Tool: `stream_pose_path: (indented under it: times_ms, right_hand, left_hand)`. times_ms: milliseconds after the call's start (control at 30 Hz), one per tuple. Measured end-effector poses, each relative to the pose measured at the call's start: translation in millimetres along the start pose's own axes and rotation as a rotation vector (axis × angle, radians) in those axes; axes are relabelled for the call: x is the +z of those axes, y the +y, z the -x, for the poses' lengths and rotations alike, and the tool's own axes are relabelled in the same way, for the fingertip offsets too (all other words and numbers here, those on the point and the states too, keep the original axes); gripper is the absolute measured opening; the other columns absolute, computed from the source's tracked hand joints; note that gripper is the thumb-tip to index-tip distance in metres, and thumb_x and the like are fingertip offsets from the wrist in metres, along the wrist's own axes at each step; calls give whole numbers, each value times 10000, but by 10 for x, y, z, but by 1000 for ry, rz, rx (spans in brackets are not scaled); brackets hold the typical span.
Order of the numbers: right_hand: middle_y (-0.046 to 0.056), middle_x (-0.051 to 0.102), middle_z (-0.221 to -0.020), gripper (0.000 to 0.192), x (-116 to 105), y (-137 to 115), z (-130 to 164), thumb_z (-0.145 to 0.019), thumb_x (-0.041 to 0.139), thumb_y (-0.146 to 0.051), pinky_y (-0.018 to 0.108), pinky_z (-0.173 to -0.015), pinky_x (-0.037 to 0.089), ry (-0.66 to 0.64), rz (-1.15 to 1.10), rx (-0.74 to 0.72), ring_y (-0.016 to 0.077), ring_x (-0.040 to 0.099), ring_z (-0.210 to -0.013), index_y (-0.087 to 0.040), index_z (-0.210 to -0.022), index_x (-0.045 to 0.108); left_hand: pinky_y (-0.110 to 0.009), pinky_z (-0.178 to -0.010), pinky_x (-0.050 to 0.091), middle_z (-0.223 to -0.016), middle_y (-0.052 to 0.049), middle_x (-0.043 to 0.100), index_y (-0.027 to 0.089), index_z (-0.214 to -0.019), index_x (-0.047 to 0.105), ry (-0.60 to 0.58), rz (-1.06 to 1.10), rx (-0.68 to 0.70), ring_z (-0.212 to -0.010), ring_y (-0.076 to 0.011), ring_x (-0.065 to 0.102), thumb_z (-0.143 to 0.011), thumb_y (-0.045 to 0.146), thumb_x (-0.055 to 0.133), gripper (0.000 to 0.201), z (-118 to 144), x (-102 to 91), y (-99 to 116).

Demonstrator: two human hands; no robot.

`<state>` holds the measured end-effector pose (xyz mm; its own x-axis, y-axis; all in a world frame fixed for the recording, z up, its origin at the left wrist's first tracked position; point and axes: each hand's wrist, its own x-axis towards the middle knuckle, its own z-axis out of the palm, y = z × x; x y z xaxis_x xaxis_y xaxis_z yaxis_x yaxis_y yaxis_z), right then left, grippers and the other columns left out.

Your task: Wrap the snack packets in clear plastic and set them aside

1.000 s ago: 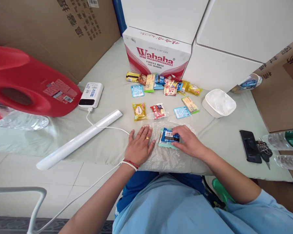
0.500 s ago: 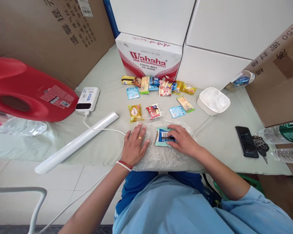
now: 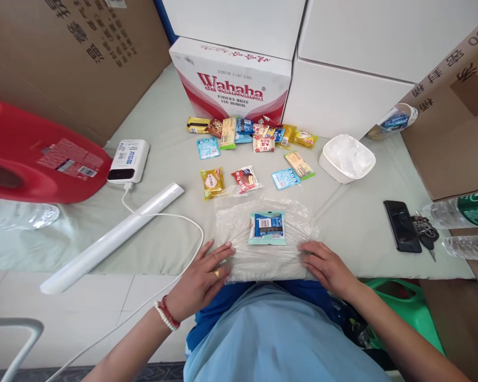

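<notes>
Left hand (image 3: 203, 277), right hand (image 3: 330, 268) touching plastic (image 3: 271, 262), any pinch unclear, blue packet (image 3: 267, 225) atop, "Wahaha PURIFIED WATER" carton (image 3: 233, 87)

At nine o'clock the red jug (image 3: 43, 146) runs out of my sight, as does the green-labelled bottle (image 3: 476, 209) at three; centrally, the blue packet (image 3: 267, 225) hides most of the pale-green packet (image 3: 267, 242) beneath.

Looking like a home room, though not ruling out a small storeroom. Phone (image 3: 402, 226), keys (image 3: 425, 233) and snack packets (image 3: 263, 143) are lying on a cloth-covered surface (image 3: 354, 223); a big red jug (image 3: 40, 154) is sitting at left. A Wahaha water carton (image 3: 231, 79) and brown cartons (image 3: 43, 74) are crowding the back and sides. Tiled floor (image 3: 95, 297) is showing below.
</notes>
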<state>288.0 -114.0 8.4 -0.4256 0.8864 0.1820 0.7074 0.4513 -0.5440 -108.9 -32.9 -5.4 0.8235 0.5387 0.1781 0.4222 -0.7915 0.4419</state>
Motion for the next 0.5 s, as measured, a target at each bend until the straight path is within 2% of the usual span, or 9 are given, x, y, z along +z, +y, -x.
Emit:
stream_pose_path:
  times_ms: [67, 167, 300, 400, 500]
  right_hand:
    - [107, 721, -1196, 142, -83, -17, -18, -1030, 541, -199, 422, -986, 576, -5, -78, 24, 218, 681, -1089, -231, -1045, 678]
    - [83, 742, -1051, 143, -318, -33, -152, -1045, 523, -247, 380, -873, 584, -79, -211, 97, 211, 687, -984, -250, -1057, 665]
    - [60, 723, -947, 198, -598, 60, -513, -1046, 531, -359, 337, -820, 541, -96, -306, 205, 195, 672, -894, -236, -991, 676]
    - [38, 699, -884, 256, -668, 211, -837, -1002, 578, -430, 302, -776, 501, -75, -349, 288, 176, 637, -822, -212, -920, 686]
    - [6, 648, -795, 307, -604, 370, -1099, -950, 591, -485, 267, -675, 445, -106, -410, 395, 151, 560, -719, -197, -885, 679]
  left_hand:
    - [-533, -1291, 278, -1399, -85, 691, 248, -1080, 694, -5, 91, -70, -1437, -223, 544, -990, 158, 511, 222, -26, -61, 13]
    - [-475, -1230, 408, -1217, -59, 779, 258, -1109, 690, 56, 228, -227, -1237, -197, 697, -1022, 242, 484, 224, -143, -177, 32]
    - [-363, -984, 579, -1095, -54, 799, 245, -1034, 705, 169, 332, -459, -1044, -212, 750, -1012, 452, 498, 294, -413, -322, -26]
    - [-331, -859, 575, -950, -45, 778, 224, -921, 695, 230, 353, -608, -893, -209, 725, -958, 542, 527, 361, -637, -366, -129]
    - [-316, -734, 547, -813, -25, 725, 214, -868, 670, 231, 348, -753, -755, -196, 671, -908, 535, 536, 351, -792, -323, -243]
